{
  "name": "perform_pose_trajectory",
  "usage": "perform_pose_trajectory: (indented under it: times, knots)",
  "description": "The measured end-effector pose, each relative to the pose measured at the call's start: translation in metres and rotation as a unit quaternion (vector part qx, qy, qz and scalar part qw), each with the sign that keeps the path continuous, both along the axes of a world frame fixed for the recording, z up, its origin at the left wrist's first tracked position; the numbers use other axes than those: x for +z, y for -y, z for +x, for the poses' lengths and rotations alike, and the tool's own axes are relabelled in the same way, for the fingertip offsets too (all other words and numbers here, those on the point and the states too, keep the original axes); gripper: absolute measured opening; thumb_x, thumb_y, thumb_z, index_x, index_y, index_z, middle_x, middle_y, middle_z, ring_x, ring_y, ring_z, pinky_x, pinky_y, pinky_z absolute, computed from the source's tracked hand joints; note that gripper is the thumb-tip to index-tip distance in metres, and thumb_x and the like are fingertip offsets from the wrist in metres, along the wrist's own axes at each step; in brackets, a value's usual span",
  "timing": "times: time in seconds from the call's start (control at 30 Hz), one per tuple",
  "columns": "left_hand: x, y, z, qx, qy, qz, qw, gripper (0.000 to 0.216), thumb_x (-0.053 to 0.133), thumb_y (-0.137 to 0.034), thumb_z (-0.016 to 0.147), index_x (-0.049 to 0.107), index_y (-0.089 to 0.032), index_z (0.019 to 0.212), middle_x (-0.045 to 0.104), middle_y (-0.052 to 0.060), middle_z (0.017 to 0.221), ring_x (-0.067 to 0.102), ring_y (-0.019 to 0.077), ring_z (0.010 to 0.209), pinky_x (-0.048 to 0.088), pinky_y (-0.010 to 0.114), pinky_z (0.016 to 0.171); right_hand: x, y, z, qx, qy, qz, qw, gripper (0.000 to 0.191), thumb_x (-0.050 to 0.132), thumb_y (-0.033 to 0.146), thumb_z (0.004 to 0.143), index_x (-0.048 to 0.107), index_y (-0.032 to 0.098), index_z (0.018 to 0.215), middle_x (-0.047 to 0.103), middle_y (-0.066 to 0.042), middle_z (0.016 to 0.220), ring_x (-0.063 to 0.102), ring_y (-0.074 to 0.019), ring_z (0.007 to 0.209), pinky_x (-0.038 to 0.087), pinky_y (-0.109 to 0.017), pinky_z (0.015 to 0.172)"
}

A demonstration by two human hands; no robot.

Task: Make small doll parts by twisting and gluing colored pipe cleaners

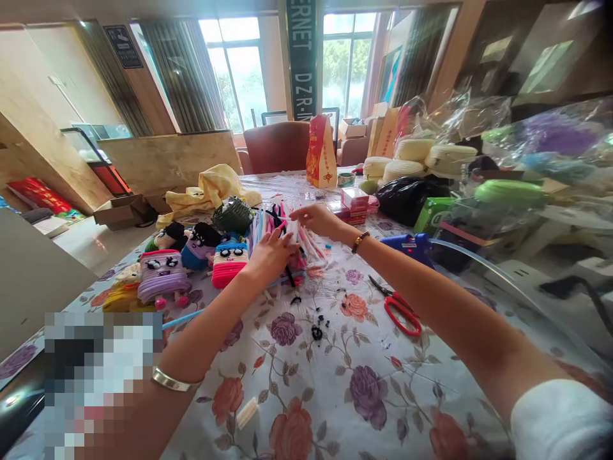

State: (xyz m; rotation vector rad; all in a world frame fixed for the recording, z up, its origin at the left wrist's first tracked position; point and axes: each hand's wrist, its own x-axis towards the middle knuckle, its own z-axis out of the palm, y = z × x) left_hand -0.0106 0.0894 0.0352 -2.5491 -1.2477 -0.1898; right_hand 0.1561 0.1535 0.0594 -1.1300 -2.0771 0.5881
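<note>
A loose bundle of pipe cleaners (311, 244) in white, pink, black and blue lies in the middle of the table. My left hand (272, 257) rests on its near side, fingers bent and pressed in among the stems; a black one pokes out below it. From the right, my right hand (320, 220) reaches to the top of the bundle, its thumb and index finger pinched at a pale stem. Red-handled scissors (401, 313) lie with blades apart under my right forearm. Small black scraps (317, 332) are scattered in front of my hands.
Left of the bundle sit fuzzy dolls, one purple and pink (163, 278), one red and blue (230, 263). A blue glue gun (407, 248) lies right. Behind are a red paper bag (320, 153), small pink boxes (354, 199) and plastic-wrapped yarn (402, 171).
</note>
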Motion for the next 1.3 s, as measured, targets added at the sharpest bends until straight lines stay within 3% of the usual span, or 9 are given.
perform_pose_trajectory:
  times: [0.13, 0.3, 0.53, 0.6, 0.73, 0.87, 1.0, 1.13, 1.3]
  knots:
    - [-0.003, -0.002, -0.005, 0.056, 0.024, -0.019, 0.998, 0.027, 0.05, -0.025, 0.085, 0.067, -0.023, 0.106, 0.051, 0.012, 0.13, 0.039, 0.0349, 0.121, 0.035, 0.048, 0.094, -0.011, -0.007, 0.011, -0.042, -0.04, -0.034, 0.998, 0.037, 0.046, 0.0, 0.07, 0.071, 0.006, 0.096, 0.072, -0.009, 0.09, 0.063, -0.015, 0.079, 0.049, -0.027, 0.075]
    - [0.002, 0.001, -0.017, 0.088, 0.022, 0.01, 0.996, 0.034, 0.047, -0.029, 0.087, 0.059, -0.024, 0.119, 0.054, 0.011, 0.126, 0.041, 0.0319, 0.116, 0.035, 0.045, 0.093, -0.024, -0.005, 0.018, -0.058, -0.067, -0.109, 0.99, 0.031, 0.047, 0.0, 0.075, 0.067, 0.003, 0.098, 0.071, -0.01, 0.079, 0.063, -0.01, 0.065, 0.053, -0.021, 0.066]
    - [0.008, -0.009, -0.046, 0.148, 0.089, -0.017, 0.985, 0.04, 0.049, -0.04, 0.085, 0.061, -0.021, 0.118, 0.066, 0.011, 0.092, 0.049, 0.0288, 0.096, 0.039, 0.04, 0.087, -0.027, 0.006, 0.025, -0.076, -0.029, -0.18, 0.98, 0.046, 0.049, 0.007, 0.083, 0.045, 0.009, 0.129, 0.071, -0.01, 0.084, 0.063, -0.0091, 0.057, 0.054, -0.02, 0.055]
    - [0.007, -0.011, -0.05, 0.157, 0.132, -0.03, 0.978, 0.043, 0.053, -0.041, 0.082, 0.062, -0.021, 0.118, 0.064, 0.01, 0.081, 0.05, 0.0285, 0.094, 0.041, 0.037, 0.084, -0.026, 0.008, 0.028, -0.08, 0.013, -0.201, 0.976, 0.039, 0.053, 0.009, 0.082, 0.051, 0.006, 0.121, 0.071, -0.012, 0.081, 0.064, -0.0108, 0.055, 0.054, -0.021, 0.053]
    - [0.003, -0.016, -0.053, 0.165, 0.228, -0.034, 0.959, 0.042, 0.062, -0.041, 0.073, 0.067, -0.02, 0.109, 0.059, 0.006, 0.067, 0.053, 0.0265, 0.088, 0.043, 0.034, 0.082, -0.018, 0.014, 0.036, -0.076, 0.133, -0.236, 0.96, 0.01, 0.064, 0.011, 0.072, 0.067, 0.003, 0.078, 0.07, -0.012, 0.068, 0.062, -0.0125, 0.05, 0.053, -0.023, 0.052]
    - [0.0, -0.021, -0.052, 0.153, 0.25, -0.022, 0.956, 0.034, 0.067, -0.044, 0.069, 0.071, -0.022, 0.094, 0.062, 0.007, 0.063, 0.053, 0.0273, 0.082, 0.043, 0.035, 0.081, -0.007, 0.023, 0.041, -0.079, 0.231, -0.25, 0.937, 0.009, 0.065, 0.01, 0.067, 0.066, 0.004, 0.06, 0.069, -0.013, 0.062, 0.061, -0.0142, 0.047, 0.052, -0.027, 0.052]
    - [-0.001, -0.023, -0.049, 0.142, 0.26, -0.018, 0.955, 0.028, 0.066, -0.044, 0.069, 0.073, -0.021, 0.083, 0.069, 0.01, 0.08, 0.054, 0.0267, 0.082, 0.041, 0.037, 0.084, -0.002, 0.027, 0.041, -0.107, 0.28, -0.226, 0.927, 0.011, 0.064, 0.011, 0.068, 0.066, 0.005, 0.059, 0.068, -0.015, 0.062, 0.063, -0.0191, 0.053, 0.051, -0.03, 0.054]
    - [0.001, -0.021, -0.048, 0.143, 0.27, -0.026, 0.952, 0.02, 0.07, -0.038, 0.066, 0.073, -0.022, 0.077, 0.071, 0.008, 0.087, 0.054, 0.0263, 0.086, 0.039, 0.038, 0.085, -0.002, 0.023, 0.031, -0.141, 0.27, -0.134, 0.943, 0.008, 0.065, 0.012, 0.068, 0.07, 0.006, 0.071, 0.069, -0.017, 0.074, 0.066, -0.0246, 0.075, 0.048, -0.029, 0.066]
    - [0.001, -0.017, -0.051, 0.136, 0.25, -0.036, 0.958, 0.022, 0.074, -0.033, 0.061, 0.074, -0.024, 0.082, 0.071, 0.007, 0.092, 0.054, 0.0272, 0.088, 0.04, 0.038, 0.082, -0.008, 0.016, 0.002, -0.069, 0.17, -0.06, 0.981, 0.019, 0.056, 0.022, 0.08, 0.071, 0.009, 0.083, 0.069, -0.01, 0.087, 0.061, -0.0172, 0.083, 0.041, -0.023, 0.073]
